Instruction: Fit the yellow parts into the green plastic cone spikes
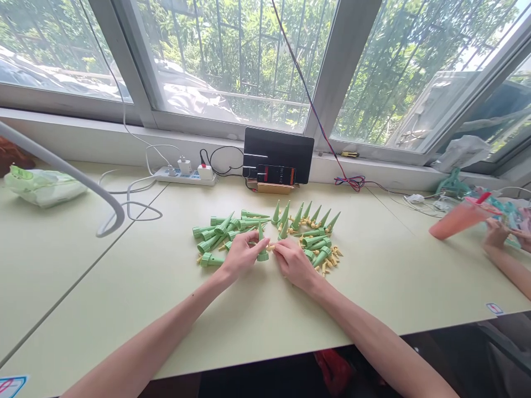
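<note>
Between the thumb and fingers of my left hand (243, 255) stands a green plastic cone spike (263, 251), its tip up and its wider collar down. My right hand (293, 260) pinches a small yellow plastic piece (271, 247) against or close beside the cone's side; whether it sits in the cone I cannot tell. Left of my hands lies a heap of green cones (211, 237). Beyond them, several cones stand upright in a curved row (296, 218). To the right, more cones lie on their sides (317, 242) among loose yellow pieces (329, 262).
A black tablet (277, 149) leans at the window with a phone (277, 175) before it. A power strip (186, 176) and white cables lie left. At right are a red drink cup (462, 218) and another person's hands (495, 235). A plastic bag (45, 185) lies far left.
</note>
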Demonstrator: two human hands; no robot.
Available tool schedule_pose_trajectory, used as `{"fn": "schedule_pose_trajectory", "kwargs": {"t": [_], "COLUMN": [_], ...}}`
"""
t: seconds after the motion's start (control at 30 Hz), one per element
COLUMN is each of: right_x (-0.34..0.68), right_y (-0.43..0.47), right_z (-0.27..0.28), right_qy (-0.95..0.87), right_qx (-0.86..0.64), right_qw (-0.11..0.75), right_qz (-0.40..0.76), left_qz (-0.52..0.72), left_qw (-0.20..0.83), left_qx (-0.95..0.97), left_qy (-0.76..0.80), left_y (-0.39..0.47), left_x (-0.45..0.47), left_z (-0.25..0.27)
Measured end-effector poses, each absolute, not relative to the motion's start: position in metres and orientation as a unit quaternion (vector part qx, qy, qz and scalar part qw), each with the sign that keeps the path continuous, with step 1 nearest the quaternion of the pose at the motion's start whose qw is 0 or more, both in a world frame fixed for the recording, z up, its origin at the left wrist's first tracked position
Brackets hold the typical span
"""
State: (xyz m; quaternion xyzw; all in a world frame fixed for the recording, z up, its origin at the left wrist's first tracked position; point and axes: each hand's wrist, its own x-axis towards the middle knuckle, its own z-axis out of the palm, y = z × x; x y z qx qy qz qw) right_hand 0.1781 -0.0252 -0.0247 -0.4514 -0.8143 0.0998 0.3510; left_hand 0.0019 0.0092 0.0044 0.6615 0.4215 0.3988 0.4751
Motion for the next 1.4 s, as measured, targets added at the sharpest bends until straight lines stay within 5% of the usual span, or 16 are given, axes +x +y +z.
{"fn": "schedule_pose_trajectory", "kwargs": {"t": [0.6, 0.9, 1.4], "right_x": [0.177, 0.178, 0.187], "right_y": [-0.024, -0.021, -0.019], "right_z": [-0.024, -0.025, -0.023], "right_qy": [-0.806, -0.827, -0.818], "right_qx": [-0.469, -0.486, -0.504], "right_qw": [0.348, 0.279, 0.27], "right_qz": [0.097, 0.045, 0.063], "left_qz": [0.418, 0.412, 0.298], "left_qw": [0.497, 0.354, 0.259], "left_qx": [0.624, 0.678, 0.778], "left_qy": [0.434, 0.495, 0.488], "left_y": [0.008, 0.01, 0.008], "left_x": [0.005, 0.002, -0.002], "left_z": [0.006, 0.009, -0.014]}}
